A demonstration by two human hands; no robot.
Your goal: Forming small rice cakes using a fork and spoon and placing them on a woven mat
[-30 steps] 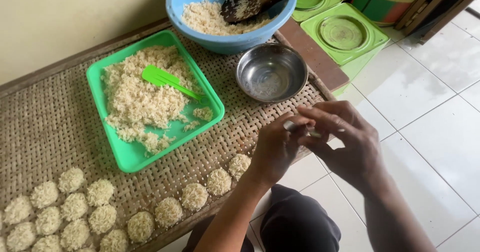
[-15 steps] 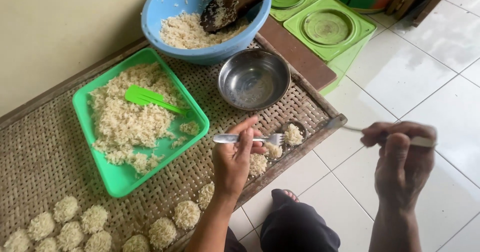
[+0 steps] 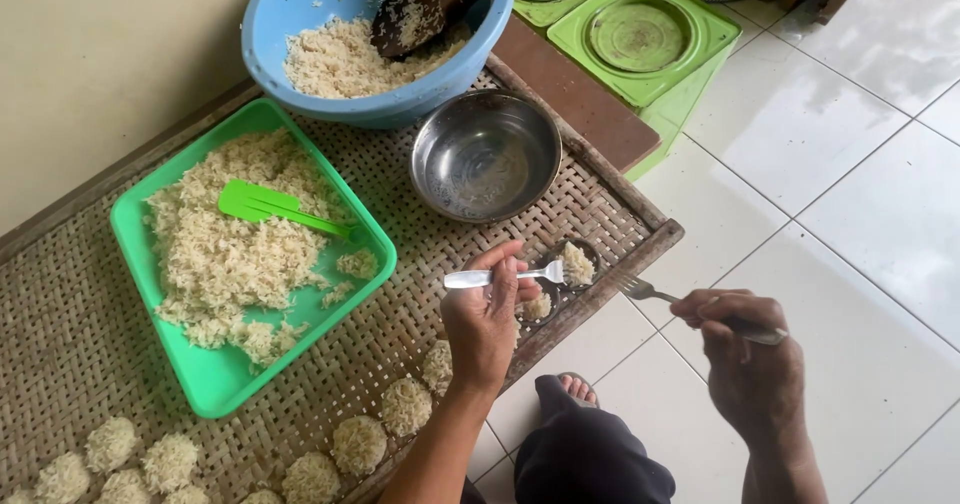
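The rice patty (image 3: pixel 577 262) now sits freshly dropped on the woven tray (image 3: pixel 90 344), near its right rim, just below the steel bowl (image 3: pixel 486 154). It looks loose and grainy, pale, roughly round. The left hand (image 3: pixel 485 319) has carried its fork (image 3: pixel 505 276) over the patty, fingers pinching the handle, tines touching the rice. The right hand (image 3: pixel 745 354) has swung away off the tray over the tiled floor (image 3: pixel 860 194), fingers curled round a second fork (image 3: pixel 690 304). So the shaping is done. Left of the bowl lies the green tray of rice (image 3: pixel 245 264).
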